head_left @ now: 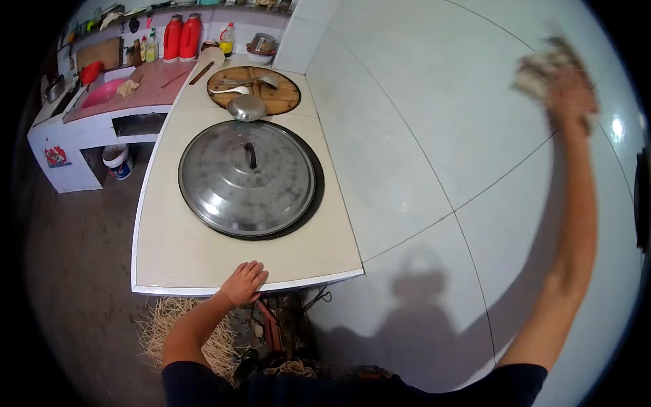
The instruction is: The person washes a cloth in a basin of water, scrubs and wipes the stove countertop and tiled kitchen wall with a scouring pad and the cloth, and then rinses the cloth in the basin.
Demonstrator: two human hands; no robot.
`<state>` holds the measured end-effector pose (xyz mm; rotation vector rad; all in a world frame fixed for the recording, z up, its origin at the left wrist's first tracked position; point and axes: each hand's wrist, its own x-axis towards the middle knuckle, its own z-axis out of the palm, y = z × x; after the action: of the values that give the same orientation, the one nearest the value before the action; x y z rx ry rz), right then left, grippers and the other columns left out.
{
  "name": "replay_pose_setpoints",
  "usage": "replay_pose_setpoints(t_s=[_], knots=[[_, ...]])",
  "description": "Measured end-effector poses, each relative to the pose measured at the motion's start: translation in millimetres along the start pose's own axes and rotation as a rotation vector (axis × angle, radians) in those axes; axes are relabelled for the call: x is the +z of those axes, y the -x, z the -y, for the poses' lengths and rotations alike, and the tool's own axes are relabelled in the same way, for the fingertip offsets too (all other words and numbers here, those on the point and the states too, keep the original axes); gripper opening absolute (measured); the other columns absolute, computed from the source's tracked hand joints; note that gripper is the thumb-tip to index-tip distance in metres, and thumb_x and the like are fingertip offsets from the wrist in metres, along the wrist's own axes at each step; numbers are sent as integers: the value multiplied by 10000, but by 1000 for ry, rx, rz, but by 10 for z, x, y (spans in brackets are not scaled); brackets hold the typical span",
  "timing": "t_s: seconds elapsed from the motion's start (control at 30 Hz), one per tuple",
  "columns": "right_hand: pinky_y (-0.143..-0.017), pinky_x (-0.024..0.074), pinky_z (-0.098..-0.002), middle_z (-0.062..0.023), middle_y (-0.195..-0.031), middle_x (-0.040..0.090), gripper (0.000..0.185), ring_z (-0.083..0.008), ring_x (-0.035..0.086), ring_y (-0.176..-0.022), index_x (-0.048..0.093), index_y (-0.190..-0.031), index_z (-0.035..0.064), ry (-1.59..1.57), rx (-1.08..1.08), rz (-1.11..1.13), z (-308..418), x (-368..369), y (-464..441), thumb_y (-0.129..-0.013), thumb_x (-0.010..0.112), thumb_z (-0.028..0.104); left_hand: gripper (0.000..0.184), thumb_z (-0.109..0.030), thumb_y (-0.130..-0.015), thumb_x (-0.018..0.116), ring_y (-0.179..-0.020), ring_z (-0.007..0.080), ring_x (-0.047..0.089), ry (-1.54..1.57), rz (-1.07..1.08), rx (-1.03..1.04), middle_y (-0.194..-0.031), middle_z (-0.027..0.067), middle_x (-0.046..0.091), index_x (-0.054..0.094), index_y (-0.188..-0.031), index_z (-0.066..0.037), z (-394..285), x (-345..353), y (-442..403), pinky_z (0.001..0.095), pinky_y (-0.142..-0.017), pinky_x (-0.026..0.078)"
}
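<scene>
My left hand [244, 281] lies flat on the front edge of the cream-topped stove counter [183, 261], holding nothing. Ahead of it a large round metal lid [224, 190] with a dark handle covers a wok set into the counter. High on the right, my right hand [569, 98] presses a beige and brown cloth [542, 71] against the white tiled wall [407, 88]. The cloth and fingers are somewhat blurred, and part of the cloth is hidden by the hand.
Behind the lid are a metal bowl [247, 107] and a round wooden board [288, 95] with ladles on it. At the back left, red thermoses [190, 37] stand near a pink basin [100, 95]. Straw [183, 325] lies on the floor below, beside a bucket [118, 163] farther off.
</scene>
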<state>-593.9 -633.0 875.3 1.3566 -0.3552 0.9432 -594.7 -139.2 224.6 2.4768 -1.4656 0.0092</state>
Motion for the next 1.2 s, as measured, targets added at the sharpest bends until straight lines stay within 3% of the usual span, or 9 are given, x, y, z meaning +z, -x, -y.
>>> replay_pose_setpoints(t_s=[0.1,0.17,0.23,0.4,0.47,0.53,0.67,1.0,1.2], knots=[[-1012,364,-457,-86,-1352,479,407,-282,442,-1239,517,-1290,220,392,316,113,-403,-512,-348,-924,465,389,720,-268,-708,744,-1269,357,361,6,12,0,-1338,185,393,407,-1310,-64,21,-29,-14,483,-1063,298],[-1000,376,-457,-118,-1333,491,395,-295,482,-1199,514,-1287,193,256,221,459,10,-847,-499,-920,477,334,729,-269,-702,749,-1267,358,363,7,24,-3,-1334,186,398,407,-1312,-61,-8,-72,-36,486,-1062,298],[-968,392,-477,-148,-1285,521,350,-305,539,-1119,546,-1231,131,-58,285,276,423,-530,-546,-906,489,248,763,-263,-686,764,-1274,362,365,43,57,-13,-1332,191,407,400,-1325,-61,22,-50,-51,487,-1062,299],[-980,330,-502,-132,-1144,562,387,-312,491,-1126,520,-1206,37,-378,-31,141,2893,-184,42,-835,517,147,775,-262,-702,760,-1294,360,353,32,103,-16,-1373,197,384,377,-1347,-65,24,-68,-70,493,-1070,289],[-1012,322,-408,-102,-1271,508,504,-273,436,-1205,479,-1270,52,-778,84,552,4061,-189,528,-827,582,270,794,-275,-704,759,-1303,355,342,25,101,-29,-1384,190,375,362,-1361,-71,71,21,-68,495,-1074,283],[-1016,325,-400,-99,-1339,478,710,-267,439,-1229,385,-1374,102,-708,-467,601,4254,-902,1318,-793,616,439,824,-306,-706,757,-1314,345,325,-32,133,-29,-1396,176,364,341,-1379,-77,43,37,-76,494,-1081,276],[-1035,270,-465,-99,-1375,428,748,-282,371,-1269,454,-1323,99,-909,-793,947,5148,-1166,3170,-751,619,552,824,-333,-715,752,-1315,344,324,-58,118,-28,-1393,174,363,341,-1381,-79,55,75,-57,494,-1085,269],[-744,489,-403,-105,-991,639,232,-257,606,-862,620,-1012,64,-784,84,388,2711,-38,1373,-827,571,195,797,-277,-712,748,-1316,343,324,-59,63,-15,-1393,184,363,349,-1366,-56,37,120,-27,477,-1103,250],[-1090,280,-458,-92,-1411,401,433,-288,393,-1290,463,-1334,120,-136,-83,188,683,-773,791,-925,488,262,676,-245,-705,745,-1248,366,403,65,-99,179,-1313,192,436,438,-1273,-43,102,145,5,491,-1065,315]])
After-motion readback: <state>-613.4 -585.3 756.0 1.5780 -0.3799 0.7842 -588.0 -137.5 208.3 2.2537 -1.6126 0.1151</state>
